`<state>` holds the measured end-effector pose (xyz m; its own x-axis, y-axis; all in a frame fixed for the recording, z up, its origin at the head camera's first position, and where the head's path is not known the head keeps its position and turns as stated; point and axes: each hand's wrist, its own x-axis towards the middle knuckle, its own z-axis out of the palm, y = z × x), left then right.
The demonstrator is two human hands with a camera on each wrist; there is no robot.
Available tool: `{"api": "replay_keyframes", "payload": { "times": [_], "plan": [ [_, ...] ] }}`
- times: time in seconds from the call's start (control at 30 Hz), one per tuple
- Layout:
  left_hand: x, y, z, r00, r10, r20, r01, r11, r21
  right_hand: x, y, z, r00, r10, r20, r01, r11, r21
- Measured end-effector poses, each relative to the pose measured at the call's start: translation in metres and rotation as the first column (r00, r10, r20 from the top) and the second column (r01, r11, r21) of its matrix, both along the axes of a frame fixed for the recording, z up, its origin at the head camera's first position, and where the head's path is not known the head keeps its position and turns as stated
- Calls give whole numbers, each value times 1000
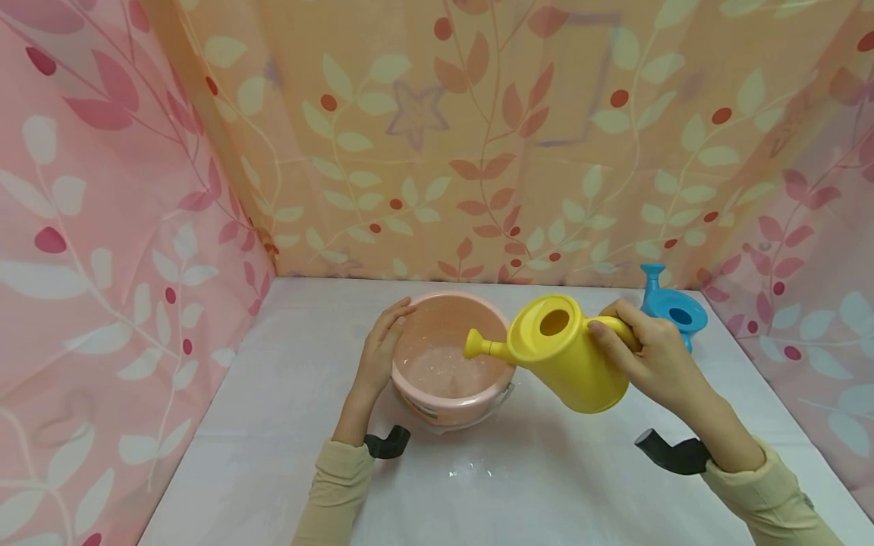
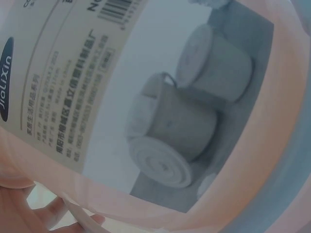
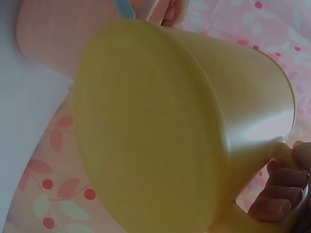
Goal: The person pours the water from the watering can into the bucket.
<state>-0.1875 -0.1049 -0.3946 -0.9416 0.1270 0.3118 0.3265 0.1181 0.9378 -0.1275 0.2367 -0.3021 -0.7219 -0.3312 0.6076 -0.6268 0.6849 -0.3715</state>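
Observation:
A yellow watering can is tilted toward the left, and its spout reaches over the rim of a pink bucket. My right hand grips the can's handle; the right wrist view shows curled fingers there and the can's round base. Glints and small ripples show on the bucket's inside bottom. My left hand rests along the bucket's left rim with extended fingers. Close up in the left wrist view is the bucket's printed label, with fingers at the lower left.
Behind my right hand, at the back right, stands a blue watering can. Shiny drops lie on the white table in front of the bucket. Leaf-patterned curtains close in the back and both sides.

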Motion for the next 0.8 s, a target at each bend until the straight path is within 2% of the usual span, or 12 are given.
{"api": "replay_keyframes", "payload": {
  "times": [0.8],
  "plan": [
    [0,0,-1,1000,5,-2,-5,1000,-12,-4,1,-4,999,-30,-25,30,1000,-6]
  ]
}}
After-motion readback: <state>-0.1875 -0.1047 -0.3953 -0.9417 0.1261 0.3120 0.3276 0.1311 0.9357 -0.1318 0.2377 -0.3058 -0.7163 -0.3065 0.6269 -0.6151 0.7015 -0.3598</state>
